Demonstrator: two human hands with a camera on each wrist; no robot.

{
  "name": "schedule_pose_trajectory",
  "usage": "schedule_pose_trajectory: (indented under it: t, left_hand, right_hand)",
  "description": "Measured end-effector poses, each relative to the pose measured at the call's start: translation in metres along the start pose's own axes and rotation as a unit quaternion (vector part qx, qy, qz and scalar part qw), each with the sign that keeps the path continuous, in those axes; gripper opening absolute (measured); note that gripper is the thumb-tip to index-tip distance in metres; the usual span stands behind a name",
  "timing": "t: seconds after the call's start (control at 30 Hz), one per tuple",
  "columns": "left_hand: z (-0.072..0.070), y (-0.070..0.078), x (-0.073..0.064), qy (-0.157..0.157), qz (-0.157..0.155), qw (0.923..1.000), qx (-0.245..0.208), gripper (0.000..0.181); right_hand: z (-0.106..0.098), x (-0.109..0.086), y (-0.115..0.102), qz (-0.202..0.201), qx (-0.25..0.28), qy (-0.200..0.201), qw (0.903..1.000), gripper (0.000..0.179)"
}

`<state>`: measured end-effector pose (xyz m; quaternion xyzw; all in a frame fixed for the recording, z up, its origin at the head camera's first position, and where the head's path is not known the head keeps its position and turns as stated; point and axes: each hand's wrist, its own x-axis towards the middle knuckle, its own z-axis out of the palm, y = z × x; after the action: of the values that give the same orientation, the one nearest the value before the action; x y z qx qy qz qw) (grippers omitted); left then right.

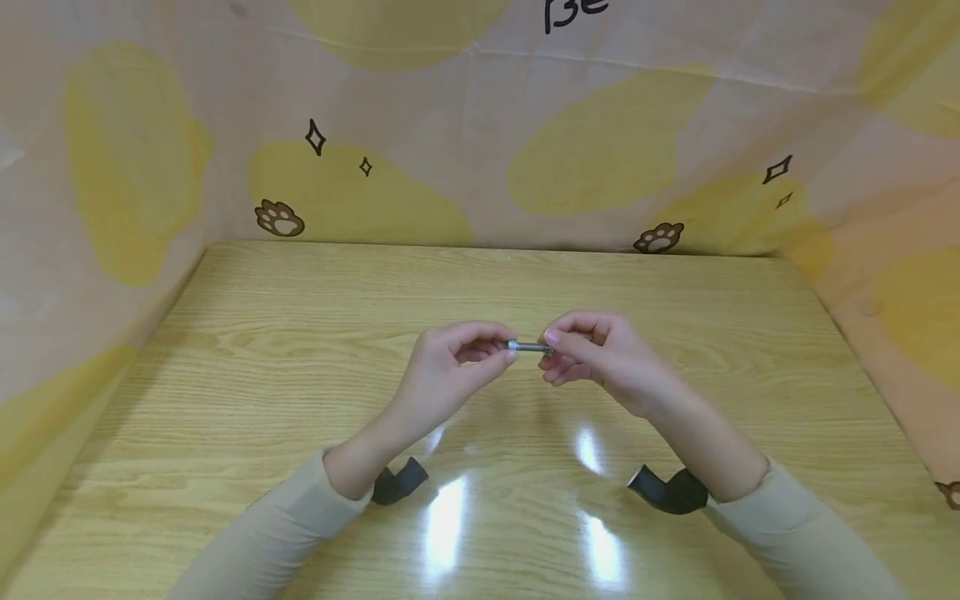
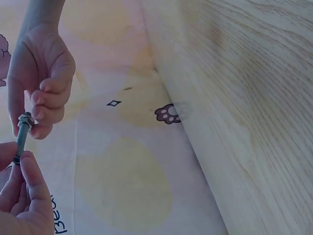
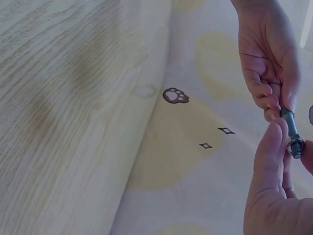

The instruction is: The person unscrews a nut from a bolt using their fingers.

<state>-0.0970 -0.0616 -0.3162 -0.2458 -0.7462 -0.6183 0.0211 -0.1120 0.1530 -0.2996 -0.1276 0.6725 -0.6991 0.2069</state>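
Observation:
Over the table, my left hand (image 1: 447, 358) pinches one end of a metal bolt (image 1: 531, 347) between thumb and fingertips. The bolt lies roughly level between both hands, its threaded shank showing. At its other end is a nut (image 2: 25, 121), with a washer-like ring beside it. My right hand (image 1: 611, 358) has its thumb and index finger at this nut, pinching it from both sides. In the right wrist view the bolt's threaded tip (image 3: 297, 153) pokes out past the nut (image 3: 292, 143). Fingers of the left hand hide the bolt's far end.
Below the hands spreads a wood-grain table (image 1: 315, 333) with bright light reflections near its front. A patterned cloth (image 1: 480, 150) with yellow patches and paw prints rises along the back and both sides. Dark curved pieces (image 1: 670, 492) sit under each wrist by the cuffs.

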Motion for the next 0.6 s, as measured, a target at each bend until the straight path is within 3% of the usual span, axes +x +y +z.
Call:
schedule_pose_trajectory:
  t: [0.1,0.27,0.5,0.6]
  left_hand:
    - [0.0007,-0.0016,-0.0003,-0.006,0.002,1.0,-0.008,0.015]
    - [0.0007,-0.003,-0.0006,-0.009,-0.008,0.9999,-0.006,0.014]
    - [0.0008,-0.0014,0.0013,-0.008,0.006,0.9999,-0.003,0.016]
    - [0.0008,-0.0013,0.0013,-0.009,0.005,0.9999,-0.004,0.015]
  right_hand:
    - [-0.0001,-0.001,0.0032,-0.013,-0.006,0.007,0.9999,0.005]
    - [-0.0016,-0.0033,0.0044,-0.041,-0.021,0.009,0.9989,0.019]
    - [-0.0013,-0.002,0.0025,-0.007,-0.017,0.009,0.9998,0.006]
    - [-0.0014,-0.0027,0.0035,-0.011,-0.019,0.004,0.9997,0.005]
